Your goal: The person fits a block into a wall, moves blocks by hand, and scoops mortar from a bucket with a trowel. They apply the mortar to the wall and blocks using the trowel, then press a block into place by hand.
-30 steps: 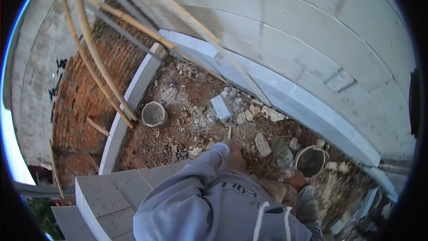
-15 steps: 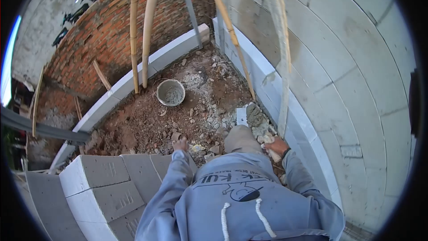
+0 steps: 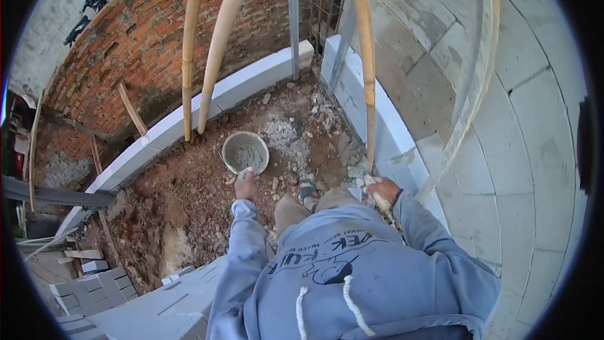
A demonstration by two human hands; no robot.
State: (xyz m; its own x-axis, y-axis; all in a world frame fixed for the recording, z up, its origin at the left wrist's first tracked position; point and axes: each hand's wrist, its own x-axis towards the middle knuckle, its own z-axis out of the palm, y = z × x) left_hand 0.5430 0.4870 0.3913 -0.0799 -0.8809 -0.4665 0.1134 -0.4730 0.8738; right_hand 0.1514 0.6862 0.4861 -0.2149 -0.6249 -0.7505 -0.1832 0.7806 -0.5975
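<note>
My left hand (image 3: 246, 185) reaches forward with its fingers curled, overlapping the near rim of a round bucket (image 3: 265, 155) that has grey mortar inside. Whether it grips the rim or hovers above it, I cannot make out. Low beside the white block wall, my right hand (image 3: 381, 190) is closed around the pale handle of what looks like a trowel (image 3: 382, 206). Its blade is mostly hidden by my leg and hand. A heap of wet grey mortar (image 3: 353, 153) lies on the ground just beyond that hand.
Bamboo poles (image 3: 368, 88) and a metal post (image 3: 293, 25) stand around the corner. Low white blocks (image 3: 248, 80) edge the rubble floor (image 3: 182, 195), with a brick wall (image 3: 145, 38) behind. A tall block wall (image 3: 522, 151) rises at right; stacked blocks (image 3: 97, 293) lie lower left.
My view has shifted and turned. My left hand has moved forward from beside the stacked blocks to the bucket. My right hand stays low by the wall, still holding the pale handle.
</note>
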